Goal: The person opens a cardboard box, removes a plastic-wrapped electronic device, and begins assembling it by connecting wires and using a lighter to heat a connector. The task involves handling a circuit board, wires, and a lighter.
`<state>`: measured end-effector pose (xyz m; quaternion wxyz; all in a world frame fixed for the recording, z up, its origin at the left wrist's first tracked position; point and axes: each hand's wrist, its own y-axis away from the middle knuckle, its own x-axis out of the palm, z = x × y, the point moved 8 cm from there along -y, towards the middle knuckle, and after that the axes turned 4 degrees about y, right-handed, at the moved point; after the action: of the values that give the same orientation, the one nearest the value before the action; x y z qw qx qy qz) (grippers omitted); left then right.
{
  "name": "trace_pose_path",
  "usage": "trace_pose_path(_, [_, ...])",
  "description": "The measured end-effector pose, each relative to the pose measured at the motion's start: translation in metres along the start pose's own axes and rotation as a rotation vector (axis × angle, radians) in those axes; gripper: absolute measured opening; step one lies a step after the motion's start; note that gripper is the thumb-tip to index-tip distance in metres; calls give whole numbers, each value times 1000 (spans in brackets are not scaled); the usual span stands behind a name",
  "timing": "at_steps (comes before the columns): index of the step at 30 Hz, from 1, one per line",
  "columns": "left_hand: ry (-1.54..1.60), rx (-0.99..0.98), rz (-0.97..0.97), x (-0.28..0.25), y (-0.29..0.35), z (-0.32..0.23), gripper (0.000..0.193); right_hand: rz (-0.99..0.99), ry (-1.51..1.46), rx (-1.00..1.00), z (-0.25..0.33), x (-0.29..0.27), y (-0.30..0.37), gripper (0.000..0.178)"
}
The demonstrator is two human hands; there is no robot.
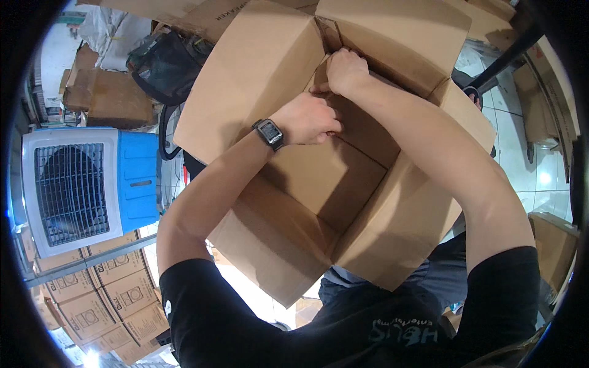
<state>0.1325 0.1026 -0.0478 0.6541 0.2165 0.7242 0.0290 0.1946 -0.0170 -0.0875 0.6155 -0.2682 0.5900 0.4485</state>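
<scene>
A large brown cardboard box is held up in front of me with its flaps spread outward. My left hand, with a black wristwatch on the wrist, presses with curled fingers on an inner flap near the box's middle. My right hand grips the edge of a flap at the far inner corner, fingers closed over the cardboard. Both forearms reach up from the lower edge. What lies inside the box is hidden by the folded flaps.
A blue and white air cooler stands at the left. Stacked printed cartons sit below it. More brown boxes and a black bag lie at the upper left. White tiled floor shows at the right, with another carton.
</scene>
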Motion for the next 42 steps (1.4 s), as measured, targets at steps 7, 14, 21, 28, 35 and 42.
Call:
trace_pose_path(7, [-49,-7,-44,4,0,15,15,244,68,-122,2,1,-15,79])
trace_pose_path(14, [-78,83,-83,3,2,11,19,215,-101,-99,-14,-15,-13,94])
trace_pose_path(21, [-117,164,-169,0,8,4,24,121,-131,-104,-14,-46,-2,77])
trace_pose_path(28, [-197,227,-232,1,10,-1,19,95,-58,-162,-10,-65,4,75])
trace_pose_path(35, [-204,263,-291,-4,14,1,15,115,-15,-216,-8,-60,2,68])
trace_pose_path(42, [-227,226,-262,1,13,-1,14,84,-37,-291,-9,-48,1,62])
